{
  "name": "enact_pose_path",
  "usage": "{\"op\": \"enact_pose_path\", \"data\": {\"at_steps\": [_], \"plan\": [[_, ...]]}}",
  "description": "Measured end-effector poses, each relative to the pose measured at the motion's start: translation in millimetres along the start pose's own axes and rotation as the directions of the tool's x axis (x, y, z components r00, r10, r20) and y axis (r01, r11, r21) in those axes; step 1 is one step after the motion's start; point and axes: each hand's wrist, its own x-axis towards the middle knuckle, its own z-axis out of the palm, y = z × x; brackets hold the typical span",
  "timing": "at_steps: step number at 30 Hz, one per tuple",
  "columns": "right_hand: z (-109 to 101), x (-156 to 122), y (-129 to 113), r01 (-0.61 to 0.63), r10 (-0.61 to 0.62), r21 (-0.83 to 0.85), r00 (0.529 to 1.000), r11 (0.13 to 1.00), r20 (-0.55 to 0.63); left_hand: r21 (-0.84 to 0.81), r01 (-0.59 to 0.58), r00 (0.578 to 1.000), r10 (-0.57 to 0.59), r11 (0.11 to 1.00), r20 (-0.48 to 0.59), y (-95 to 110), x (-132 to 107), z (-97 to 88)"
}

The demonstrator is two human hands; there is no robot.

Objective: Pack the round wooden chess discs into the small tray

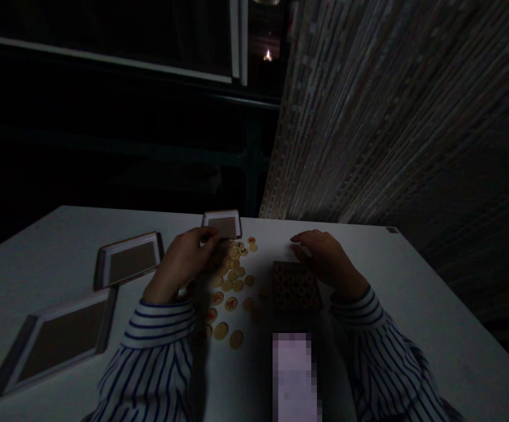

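Observation:
The scene is dim. My left hand point(184, 261) reaches over a scatter of several round pale game pieces point(230, 284) on the white table point(413, 305); its fingers are curled near the small framed tray point(222, 225), and whether they hold a piece is hidden. My right hand point(325, 258) rests with bent fingers on the table just behind a dark patterned box point(296, 286), touching its far edge. Both arms wear blue-striped white sleeves.
Two more framed trays lie at the left: a middle one point(129, 261) and a large one point(61, 340) near the front edge. A brick wall point(390, 117) rises at the right; the back is dark. A blurred pale patch point(296, 375) sits at the front.

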Motion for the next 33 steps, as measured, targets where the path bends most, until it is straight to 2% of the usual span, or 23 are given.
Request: {"op": "enact_pose_path", "data": {"at_steps": [7,13,19,22,28,33], "plan": [[11,14,-11,0.017,-0.019,0.025,0.996,1.000,0.090,0.035,0.020,1.000,-0.020,0.999,-0.002,-11,-1,-3.9],[11,30,-16,0.053,-0.051,-0.007,0.985,0.999,0.165,0.075,0.063,0.991,-0.054,0.995,-0.119,-19,-4,-15.5],[8,38,-22,0.083,-0.080,-0.013,0.982,0.996,0.170,-0.007,0.112,0.980,-0.112,0.994,-0.167,-27,-9,-30.9],[11,42,-23,0.103,-0.099,-0.012,0.978,0.995,0.182,-0.045,0.083,0.980,-0.090,0.996,-0.177,-26,-9,-35.0],[21,51,-24,0.120,-0.114,-0.011,0.967,0.993,0.229,-0.085,-0.048,0.988,0.035,0.995,-0.152,-23,-6,-42.2],[31,59,-25,0.123,-0.110,-0.025,0.944,0.992,0.313,-0.133,-0.078,0.995,0.068,0.988,-0.076,-26,3,-39.2]]}}
